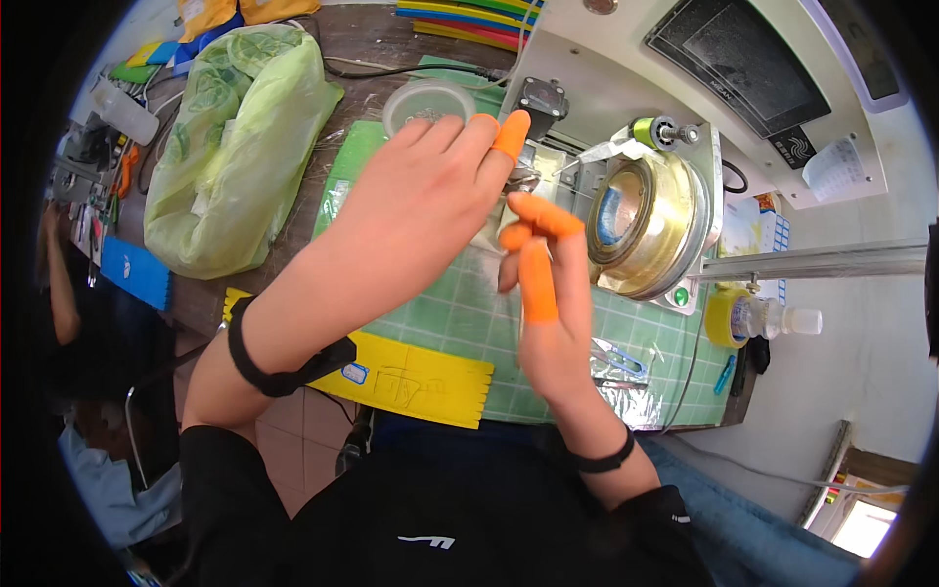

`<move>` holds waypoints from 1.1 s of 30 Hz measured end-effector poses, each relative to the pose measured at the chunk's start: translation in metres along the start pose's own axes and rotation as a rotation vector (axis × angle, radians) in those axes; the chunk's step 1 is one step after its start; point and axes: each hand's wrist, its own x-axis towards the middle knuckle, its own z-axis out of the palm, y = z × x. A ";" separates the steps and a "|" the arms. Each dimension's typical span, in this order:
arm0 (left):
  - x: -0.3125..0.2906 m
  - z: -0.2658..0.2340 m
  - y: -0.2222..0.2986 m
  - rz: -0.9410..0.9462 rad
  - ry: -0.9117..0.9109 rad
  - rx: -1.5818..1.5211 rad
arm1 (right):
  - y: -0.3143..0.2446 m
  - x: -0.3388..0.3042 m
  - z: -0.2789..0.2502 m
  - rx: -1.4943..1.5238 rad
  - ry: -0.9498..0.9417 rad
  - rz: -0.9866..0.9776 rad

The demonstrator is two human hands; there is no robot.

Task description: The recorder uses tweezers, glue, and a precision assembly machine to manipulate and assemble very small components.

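Both my hands work close together in front of the white bench machine [626, 59], with orange finger cots on several fingertips. My left hand [421, 176] reaches over from the left, back up, its fingers bent toward the machine's small metal fixture [548, 161]. Its thumb and what it grips are hidden. Just below and right of it, my right hand [550, 274] has its fingers curled together in a pinch; whatever is in them is too small to name. A shiny little metal piece [525, 178] shows between the hands. To their right sits a large brass-coloured tape reel [675, 230].
A clear round tub [427, 96] of small parts stands behind my left hand. Scissors-like tweezers [621, 362] lie on the green cutting mat [440, 328]. A yellow strip [421, 382] lies along the front edge. Left are a pale green bag [235, 157] and another person's arm [64, 284].
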 end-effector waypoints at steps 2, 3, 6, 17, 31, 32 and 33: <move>0.008 0.017 0.003 -0.003 -0.035 -0.021 | 0.018 0.013 0.002 0.026 0.112 -0.030; 0.008 0.027 0.005 0.008 0.072 0.001 | 0.026 0.019 0.003 0.058 0.218 -0.057; 0.008 0.037 0.006 0.011 0.183 0.019 | 0.025 0.028 0.002 0.182 0.269 0.005; 0.010 0.028 0.000 0.014 0.187 0.089 | 0.028 0.038 0.002 0.021 0.304 -0.124; 0.015 0.039 -0.018 0.439 0.599 -0.239 | 0.030 0.036 0.008 0.161 0.263 -0.100; 0.015 0.038 -0.019 0.441 0.601 -0.238 | 0.030 0.035 0.008 0.161 0.263 -0.102; 0.016 0.036 -0.020 0.450 0.578 -0.248 | 0.029 0.035 0.007 0.165 0.256 -0.098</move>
